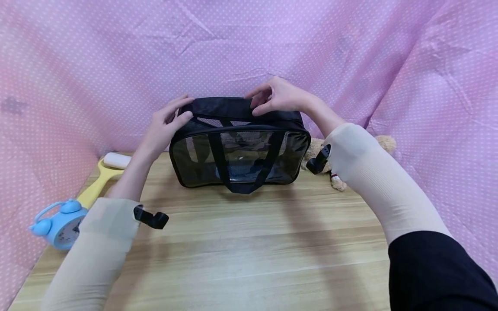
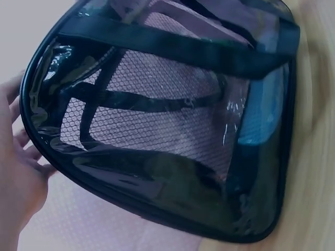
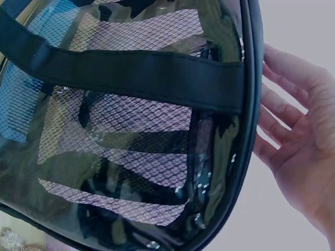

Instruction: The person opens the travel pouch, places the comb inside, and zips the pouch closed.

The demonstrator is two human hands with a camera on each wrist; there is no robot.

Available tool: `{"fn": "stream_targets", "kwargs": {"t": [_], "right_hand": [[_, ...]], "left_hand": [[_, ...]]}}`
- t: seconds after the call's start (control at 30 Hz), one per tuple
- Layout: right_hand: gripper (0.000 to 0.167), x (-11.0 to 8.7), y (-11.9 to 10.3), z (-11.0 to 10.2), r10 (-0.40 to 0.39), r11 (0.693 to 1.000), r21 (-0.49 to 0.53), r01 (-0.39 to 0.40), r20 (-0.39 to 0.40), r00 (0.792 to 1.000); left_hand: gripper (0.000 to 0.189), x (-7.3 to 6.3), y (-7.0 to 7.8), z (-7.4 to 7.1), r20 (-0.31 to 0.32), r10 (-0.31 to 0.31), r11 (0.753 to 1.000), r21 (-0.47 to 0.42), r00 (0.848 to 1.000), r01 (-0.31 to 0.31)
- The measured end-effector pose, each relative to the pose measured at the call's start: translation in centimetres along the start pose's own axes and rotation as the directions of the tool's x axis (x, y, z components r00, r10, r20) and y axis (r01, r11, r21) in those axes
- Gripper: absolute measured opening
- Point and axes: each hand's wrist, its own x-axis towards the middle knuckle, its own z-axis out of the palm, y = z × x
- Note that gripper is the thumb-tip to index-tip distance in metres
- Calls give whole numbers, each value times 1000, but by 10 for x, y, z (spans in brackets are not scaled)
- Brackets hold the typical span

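A black-trimmed see-through bag [image 1: 241, 155] stands upright on the table, its top partly unzipped and its strap handle hanging down the front. Something blue [image 2: 261, 107] shows through the clear panel, low in the bag; its kind is unclear. My left hand [image 1: 165, 123] holds the bag's upper left corner, thumb toward the front and fingers partly hidden by the rim in the left wrist view. Over the right part of the top reaches my right hand [image 1: 278, 97], fingers loosely bent and thumb apart from them. Its fingertips lie behind the rim in the right wrist view.
A blue alarm clock [image 1: 64, 224] stands at the left beside a yellow-handled lint roller [image 1: 103, 177]. Right of the bag, partly behind my right arm, lies a tan plush toy [image 1: 338, 183]. Pink dotted cloth [image 1: 233, 47] hangs behind the wooden table [image 1: 233, 250].
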Motion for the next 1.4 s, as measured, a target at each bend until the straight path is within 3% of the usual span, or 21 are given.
{"fn": "stream_targets", "kwargs": {"t": [0.07,0.17,0.27,0.5,0.67,0.8,0.97,1.2,1.4], "right_hand": [[46,0,-3,0,-4,1000,-18,4,-21,1000],[45,2,-9,-1,-6,999,-45,3,-53,999],[43,5,-16,1,-7,998,-64,2,-91,996],[38,16,-32,15,-51,999,-9,50,-138,989],[36,30,-45,30,-95,995,-19,93,-165,982],[34,41,-57,41,-171,984,-73,161,-165,971],[33,53,-68,53,-262,961,-126,246,-130,956],[31,70,-90,72,-318,937,-158,310,-23,948],[30,81,-106,82,-330,918,-218,332,43,943]], "left_hand": [[49,-8,-3,3,-89,12,996,-86,996,-19],[45,-21,-8,9,-210,22,979,-193,977,-63],[43,-33,-12,15,-283,39,959,-258,958,-115],[53,-57,-26,27,-336,65,938,-302,940,-173],[70,-69,-35,34,-386,26,956,-261,922,-136],[69,-74,-42,39,-427,2,967,-228,904,-110],[54,-75,-50,46,-465,23,973,-192,885,-127],[41,-77,-57,53,-524,26,955,-239,851,-176],[37,-76,-59,54,-534,30,951,-245,845,-188]]}}
